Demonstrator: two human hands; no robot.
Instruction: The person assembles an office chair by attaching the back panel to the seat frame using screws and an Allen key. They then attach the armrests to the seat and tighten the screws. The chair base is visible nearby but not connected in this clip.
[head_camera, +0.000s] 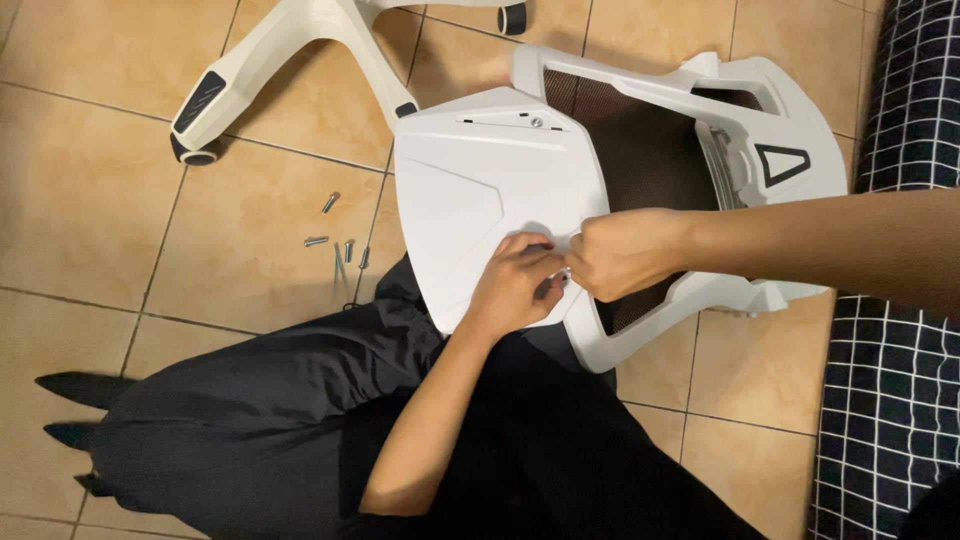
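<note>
A white plastic chair seat panel (480, 190) lies on the tiled floor, joined to a white chair back frame (790, 120) with dark mesh. My left hand (515, 285) rests on the panel's near right edge, fingers curled around a small metal part. My right hand (620, 255) is closed in a fist right beside it, gripping a small tool or bolt at the same spot; the item itself is mostly hidden between my fingers.
A white wheeled chair base (290, 50) lies at the top left. Several loose bolts (335, 240) sit on the tiles left of the panel. My black-clothed legs (300, 420) fill the bottom. A black-and-white checked fabric (890, 400) runs along the right.
</note>
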